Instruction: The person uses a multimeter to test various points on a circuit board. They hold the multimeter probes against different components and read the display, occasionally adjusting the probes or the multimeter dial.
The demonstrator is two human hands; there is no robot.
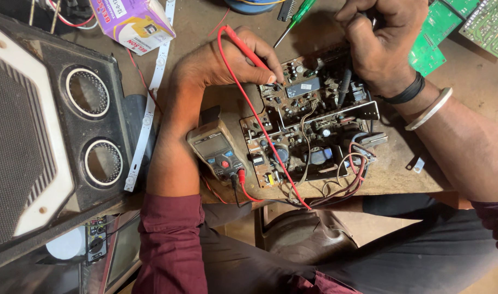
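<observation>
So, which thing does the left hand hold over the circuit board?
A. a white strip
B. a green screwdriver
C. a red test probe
C: the left hand pinches the red test probe, its tip down on the circuit board.

Both arms have dark red sleeves pushed up high. The right wrist has a black band [406, 93] and a thin white bangle [433, 108]. The trousers [412, 250] are dark grey.
</observation>
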